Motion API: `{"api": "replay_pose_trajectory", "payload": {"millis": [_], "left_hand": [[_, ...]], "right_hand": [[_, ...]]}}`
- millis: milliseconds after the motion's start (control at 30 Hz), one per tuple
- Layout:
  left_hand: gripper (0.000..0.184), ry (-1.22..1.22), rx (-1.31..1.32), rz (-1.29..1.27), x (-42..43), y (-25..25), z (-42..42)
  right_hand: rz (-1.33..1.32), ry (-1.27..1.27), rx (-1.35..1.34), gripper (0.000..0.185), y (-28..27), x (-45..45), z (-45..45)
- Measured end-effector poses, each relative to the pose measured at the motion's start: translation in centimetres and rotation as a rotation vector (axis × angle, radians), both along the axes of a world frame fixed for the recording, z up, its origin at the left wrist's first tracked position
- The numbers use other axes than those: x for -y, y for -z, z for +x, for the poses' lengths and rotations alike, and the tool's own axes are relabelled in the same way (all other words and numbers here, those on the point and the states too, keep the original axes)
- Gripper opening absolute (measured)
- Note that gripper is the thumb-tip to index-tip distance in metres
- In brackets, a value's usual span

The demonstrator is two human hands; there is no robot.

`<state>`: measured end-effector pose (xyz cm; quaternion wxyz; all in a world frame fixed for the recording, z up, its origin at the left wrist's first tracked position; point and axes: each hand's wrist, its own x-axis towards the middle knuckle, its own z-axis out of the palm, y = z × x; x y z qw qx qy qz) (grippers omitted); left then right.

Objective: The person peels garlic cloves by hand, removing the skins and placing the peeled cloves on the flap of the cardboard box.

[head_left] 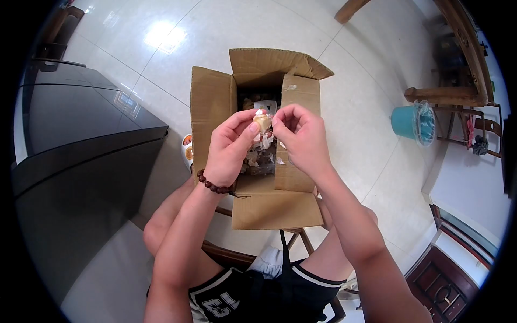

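Both my hands are raised over an open cardboard box [212, 107]. My left hand [229, 142] pinches a pale garlic clove [262, 123] between thumb and fingers. Bits of white, papery garlic skin [265, 141] hang below the clove. At the clove's right edge, my right hand [302, 137] is closed in a pinch on the garlic skin, its fingertips partly covering the spot. Inside the box, under my hands, lie loose papery scraps [252, 159] and clear plastic. A beaded bracelet [214, 187] circles my left wrist.
The box stands between my knees, its flaps folded outward. A dark, glossy cabinet-like block [97, 140] is at the left. To the right is a teal bin [405, 121] with a plastic liner, near wooden furniture [447, 97]. Pale tiles [361, 161] cover the floor.
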<state>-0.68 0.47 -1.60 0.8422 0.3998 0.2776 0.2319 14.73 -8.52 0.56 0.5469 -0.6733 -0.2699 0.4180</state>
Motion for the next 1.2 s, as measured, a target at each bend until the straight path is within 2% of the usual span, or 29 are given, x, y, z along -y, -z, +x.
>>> {"api": "replay_pose_trajectory", "payload": {"millis": [67, 133, 200, 400, 567, 733, 800, 867, 1033, 1100, 1200], "left_hand": [[0.032, -0.003, 0.016, -0.049, 0.0, 0.0, 0.0], [0.033, -0.090, 0.163, -0.169, -0.1, 0.0, 0.3], [0.033, -0.213, 0.172, -0.130, -1.3, -1.0, 0.0], [0.034, -0.105, 0.152, -0.152, -1.2, -1.0, -0.1], [0.035, -0.065, 0.011, 0.145, -1.1, -0.4, -0.2], [0.031, -0.066, 0.007, 0.219, -0.6, -0.7, 0.3], [0.028, -0.084, 0.006, 0.219, -0.5, -0.8, 0.4], [0.028, -0.073, -0.058, 0.368, -0.3, -0.8, 0.3], [0.024, -0.100, -0.096, 0.331, 0.1, -0.6, 0.4], [0.022, -0.129, -0.124, 0.309, 0.3, -0.5, 0.5], [0.018, -0.194, -0.106, 0.286, 0.5, -0.5, 0.6]], "right_hand": [[0.004, 0.001, -0.026, 0.006, 0.1, 0.0, 0.0], [0.008, 0.002, -0.053, 0.007, 0.4, 0.1, 0.2], [-0.025, 0.006, -0.103, 0.008, 0.9, 0.6, 0.7], [0.036, -0.030, -0.102, 0.012, 0.2, 0.5, 0.4], [0.027, -0.035, -0.177, 0.015, 0.0, 0.1, -0.2], [0.085, -0.020, -0.167, 0.016, 0.2, 0.2, -0.3], [0.060, -0.029, -0.019, 0.015, -0.3, 0.2, -0.2], [0.072, -0.004, -0.029, 0.014, -0.1, 0.2, -0.2], [0.066, 0.018, 0.054, 0.012, -0.1, 0.2, -0.3], [0.085, -0.033, 0.351, 0.011, 0.2, 0.2, -0.4], [0.069, -0.024, 0.311, 0.008, 0.3, 0.1, -0.5]]}}
